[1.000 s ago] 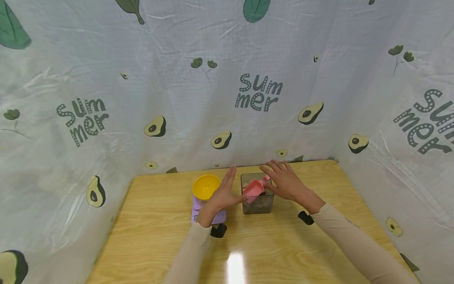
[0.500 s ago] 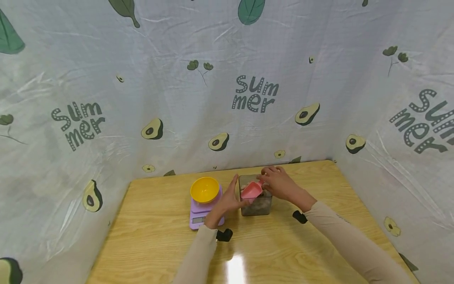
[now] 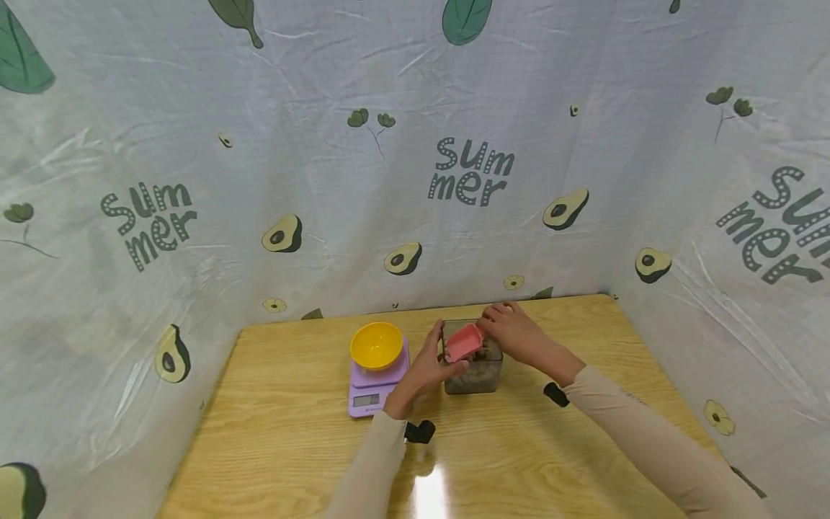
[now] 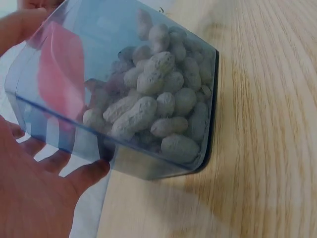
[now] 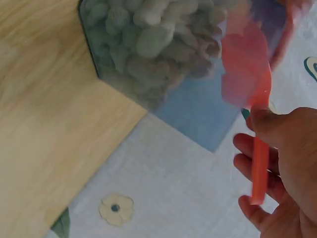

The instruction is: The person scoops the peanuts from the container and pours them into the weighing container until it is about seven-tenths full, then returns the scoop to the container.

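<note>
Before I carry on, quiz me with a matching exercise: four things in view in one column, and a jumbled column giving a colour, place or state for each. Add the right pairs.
Things
1. Bowl
2. Scoop
3. Peanuts
4. Kitchen scale

Descriptions
A. Piled on the bottom of the see-through container
B. Purple, with a display on its front
C. Held by the right hand
D. Yellow

Right pairs: 1-D, 2-C, 3-A, 4-B.
</note>
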A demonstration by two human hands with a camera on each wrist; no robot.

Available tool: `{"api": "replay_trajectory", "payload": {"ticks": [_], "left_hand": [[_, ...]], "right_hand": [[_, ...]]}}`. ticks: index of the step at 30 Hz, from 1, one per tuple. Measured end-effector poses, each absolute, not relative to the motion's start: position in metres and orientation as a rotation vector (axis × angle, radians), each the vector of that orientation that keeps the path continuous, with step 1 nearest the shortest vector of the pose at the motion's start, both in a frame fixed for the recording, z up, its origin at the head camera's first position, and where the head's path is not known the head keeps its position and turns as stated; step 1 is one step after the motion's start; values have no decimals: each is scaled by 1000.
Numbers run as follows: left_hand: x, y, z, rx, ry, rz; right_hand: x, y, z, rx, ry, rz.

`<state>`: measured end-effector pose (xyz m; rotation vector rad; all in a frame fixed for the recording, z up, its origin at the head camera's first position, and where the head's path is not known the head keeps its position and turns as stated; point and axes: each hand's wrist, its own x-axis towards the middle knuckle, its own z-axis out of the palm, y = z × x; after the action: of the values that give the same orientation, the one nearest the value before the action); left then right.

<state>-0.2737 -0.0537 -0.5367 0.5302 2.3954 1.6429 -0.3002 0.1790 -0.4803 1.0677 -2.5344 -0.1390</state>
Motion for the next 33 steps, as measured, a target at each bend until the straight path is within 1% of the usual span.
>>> {"api": "replay_trajectory", "payload": {"ticks": [5,14,24,33], "left_hand": [[-277,-47,-544,554,2496,1559],[-276,-32,-546,537,2539,1560],[-273,-35,-540,487,2509,1500],[-273,-36,-540,513,2520,1495]], "right_hand": [[-297,188,-469,1107,-2522,-190],[-295,198,-454,1120,-2507,-292],[-300,204,-447,1147,-2335,-505],[-297,199,-440,1135,-2243,-725]]}}
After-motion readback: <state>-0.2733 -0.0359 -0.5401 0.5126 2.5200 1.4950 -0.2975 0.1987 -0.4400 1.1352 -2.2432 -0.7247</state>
